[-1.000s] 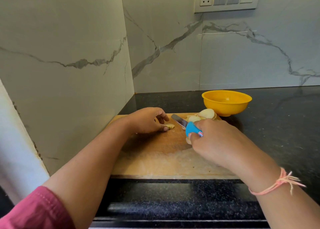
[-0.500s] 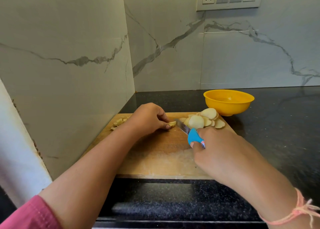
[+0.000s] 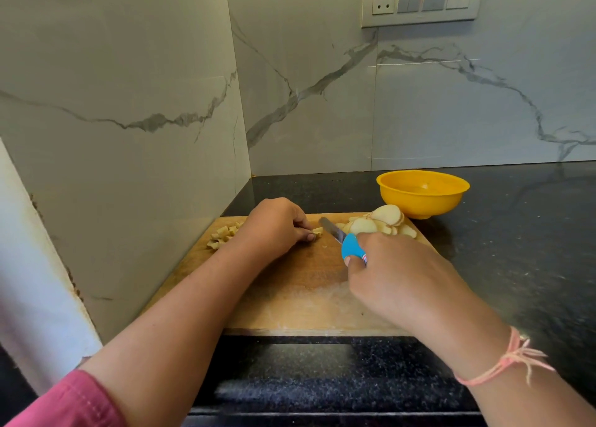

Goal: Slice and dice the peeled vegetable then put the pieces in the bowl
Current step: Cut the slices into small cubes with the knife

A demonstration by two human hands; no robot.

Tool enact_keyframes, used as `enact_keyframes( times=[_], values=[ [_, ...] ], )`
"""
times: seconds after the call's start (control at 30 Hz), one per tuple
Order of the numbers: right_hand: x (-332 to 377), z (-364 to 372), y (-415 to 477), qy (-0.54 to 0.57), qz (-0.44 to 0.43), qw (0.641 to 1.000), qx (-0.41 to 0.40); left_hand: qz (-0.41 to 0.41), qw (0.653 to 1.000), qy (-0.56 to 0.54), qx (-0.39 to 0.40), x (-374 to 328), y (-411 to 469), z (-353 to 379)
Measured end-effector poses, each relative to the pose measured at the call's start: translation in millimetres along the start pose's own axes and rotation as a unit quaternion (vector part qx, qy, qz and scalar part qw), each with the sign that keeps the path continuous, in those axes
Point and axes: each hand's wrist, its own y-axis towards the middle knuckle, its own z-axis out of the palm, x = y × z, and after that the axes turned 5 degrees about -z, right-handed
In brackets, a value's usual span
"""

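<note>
The black countertop runs under everything, and on it, beneath both my wrists, lies one wooden cutting board. One yellow bowl stands off the board, beyond my right knuckles and a little to their right, upright, with no pieces that I can see in it. Just past those knuckles, between them and the bowl, is one heap of slices: pale cream rounds with thin tan edges, overlapping flat, the topmost one tilted up towards the bowl; they overlap too much for an exact count, but there are more than five. On the far side of my left hand, at the board's left corner, sits one loose cluster of diced pieces, small yellowish cubes, roughly a dozen, some hidden by my wrist. My right hand is clenched round the blue handle of the single knife; its long axis runs diagonally, the steel blade pointing away from me and leftward, with the tip near my left fingertips. My left fingers are curled down, their tips pinning one small vegetable piece to the board; only its pale end shows, poking out rightward toward the blade, so I cannot tell its length. One pink thread bracelet circles my right wrist.
</note>
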Motion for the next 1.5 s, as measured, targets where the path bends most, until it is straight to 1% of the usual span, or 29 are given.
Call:
enact_keyframes(
  times=[0.1,0.2,0.37,0.47,0.6,0.77,0.93,1.13,1.17,1.27,1.33,1.5],
  values=[
    [-1,-5,0,0.021,0.001,1.0,-0.021,-0.007,0.999,0.033,0.013,-4,0,0],
    [1,-7,-3,0.015,-0.009,1.0,-0.005,-0.006,0.999,0.051,0.006,-4,0,2],
    [11,-1,-3,-0.012,-0.016,1.0,0.017,-0.005,0.999,0.012,-0.032,-1,-3,5],
    [21,2,3,-0.018,-0.009,0.999,0.028,-0.012,0.999,-0.007,-0.036,-2,-3,5],
    [22,2,7,-0.024,-0.032,0.999,0.023,-0.022,0.999,-0.018,-0.041,-2,-3,7],
    [11,-12,-14,-0.035,-0.053,0.997,0.043,-0.036,0.998,-0.028,-0.052,-3,-1,10],
    [4,-33,-30,-0.038,-0.053,0.995,0.072,-0.033,0.999,-0.022,-0.032,0,-3,8],
    [13,-20,-24,-0.002,-0.019,0.999,0.036,-0.064,0.997,0.035,0.029,-3,0,1],
    [14,-16,-23,0.001,-0.019,0.999,0.031,-0.057,0.997,0.038,0.024,-4,-1,2],
    [17,-8,-18,0.003,-0.015,1.0,0.026,-0.022,0.998,0.012,-0.053,1,-5,9],
    [20,-4,-15,0.003,-0.016,0.999,0.031,-0.011,0.996,-0.015,-0.087,5,-5,13],
    [28,0,-6,0.0,-0.022,0.999,0.034,-0.003,0.994,-0.021,-0.105,7,2,15]
  ],
)
